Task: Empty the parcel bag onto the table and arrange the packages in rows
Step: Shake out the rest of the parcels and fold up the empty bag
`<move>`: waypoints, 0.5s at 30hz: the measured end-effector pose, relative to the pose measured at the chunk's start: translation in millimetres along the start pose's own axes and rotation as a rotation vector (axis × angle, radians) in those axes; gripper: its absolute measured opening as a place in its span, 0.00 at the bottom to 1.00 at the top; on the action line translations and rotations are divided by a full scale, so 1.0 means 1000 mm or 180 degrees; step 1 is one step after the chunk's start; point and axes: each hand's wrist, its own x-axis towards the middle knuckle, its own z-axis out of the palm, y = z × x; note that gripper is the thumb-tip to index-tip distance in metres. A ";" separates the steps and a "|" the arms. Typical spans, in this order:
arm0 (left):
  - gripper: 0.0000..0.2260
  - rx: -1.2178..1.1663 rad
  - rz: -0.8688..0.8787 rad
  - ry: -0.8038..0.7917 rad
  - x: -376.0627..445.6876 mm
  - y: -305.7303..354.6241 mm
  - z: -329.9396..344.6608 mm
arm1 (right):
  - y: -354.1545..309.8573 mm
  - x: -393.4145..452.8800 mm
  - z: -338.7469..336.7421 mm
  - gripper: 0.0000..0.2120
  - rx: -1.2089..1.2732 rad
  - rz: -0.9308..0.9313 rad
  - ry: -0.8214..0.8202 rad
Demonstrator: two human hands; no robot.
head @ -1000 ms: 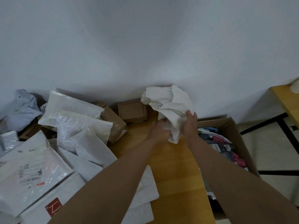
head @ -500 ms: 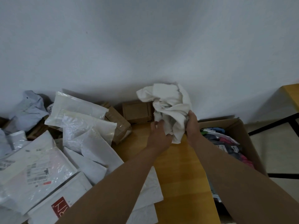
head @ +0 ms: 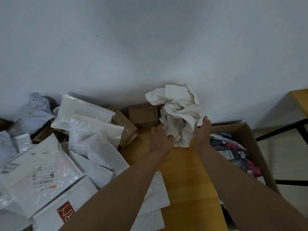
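Observation:
A crumpled white parcel bag (head: 180, 110) is held up over the wooden table (head: 186, 172), close to the wall. My left hand (head: 160, 139) grips the bag's lower left part with curled fingers. My right hand (head: 204, 132) lies against the bag's right side with its fingers straight. A heap of white and clear plastic mailer packages (head: 86, 130) covers the left of the table, some overlapping. Small brown cardboard boxes (head: 144, 115) stand at the back by the wall. A red-labelled white package (head: 66, 212) lies at the near left.
An open cardboard carton (head: 250, 139) with bagged coloured clothes stands off the table's right edge. A second wooden table (head: 300, 100) with a black frame is at the far right. The white wall runs directly behind the table.
The bag has been bunched a little tighter and shifted slightly between my hands. My right hand has gone from gripping it to lying flat against its side.

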 end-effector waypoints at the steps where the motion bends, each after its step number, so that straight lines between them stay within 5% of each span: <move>1: 0.28 -0.0006 -0.0018 -0.0017 -0.001 0.000 -0.002 | -0.001 -0.005 -0.001 0.38 0.0007 -0.0027 0.0007; 8: 0.29 -0.0198 -0.0144 -0.0168 -0.005 -0.004 -0.010 | 0.002 -0.030 -0.008 0.29 -0.0383 -0.0315 0.0072; 15: 0.37 -0.1342 -0.0560 -0.0747 -0.002 0.012 -0.009 | -0.003 -0.043 -0.010 0.55 -0.1894 -0.1782 -0.0173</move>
